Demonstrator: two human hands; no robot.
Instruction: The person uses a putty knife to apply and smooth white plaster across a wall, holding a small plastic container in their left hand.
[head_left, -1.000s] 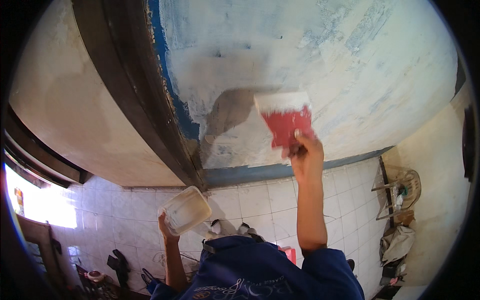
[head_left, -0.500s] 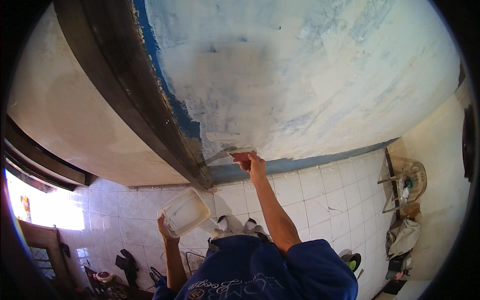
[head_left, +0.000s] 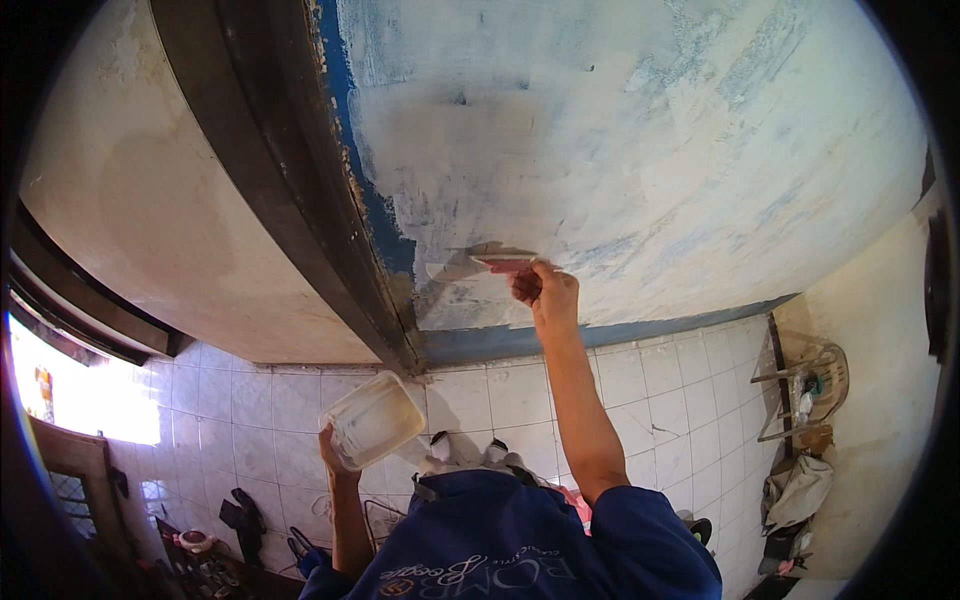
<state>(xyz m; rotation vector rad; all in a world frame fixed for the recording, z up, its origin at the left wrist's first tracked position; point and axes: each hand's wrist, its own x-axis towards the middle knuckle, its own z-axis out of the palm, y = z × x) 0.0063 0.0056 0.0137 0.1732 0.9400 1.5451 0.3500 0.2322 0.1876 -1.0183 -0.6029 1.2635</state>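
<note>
My right hand (head_left: 545, 295) grips a small red putty spreader (head_left: 505, 262) with a pale smeared edge, laid against the patchy white-coated wall (head_left: 640, 140) low down near its left corner. My left hand (head_left: 334, 450) holds a translucent rectangular plastic tub (head_left: 375, 415) with pale material smeared inside, out to the lower left. Bare blue paint (head_left: 385, 230) shows in a strip along the wall's left side and in a band (head_left: 630, 330) along its bottom.
A dark wooden frame (head_left: 250, 180) borders the wall on the left, beside a beige wall (head_left: 110, 190). Below is white tiled floor (head_left: 670, 410). A plastic chair (head_left: 820, 385) and crumpled cloth (head_left: 800, 490) lie at right; a bright opening (head_left: 80, 390) and assorted dark objects (head_left: 240, 520) are at lower left.
My right hand with the spreader moved down the wall, then back up a little and rightward from half a second ago, the spreader now flatter. The tub has hardly moved.
</note>
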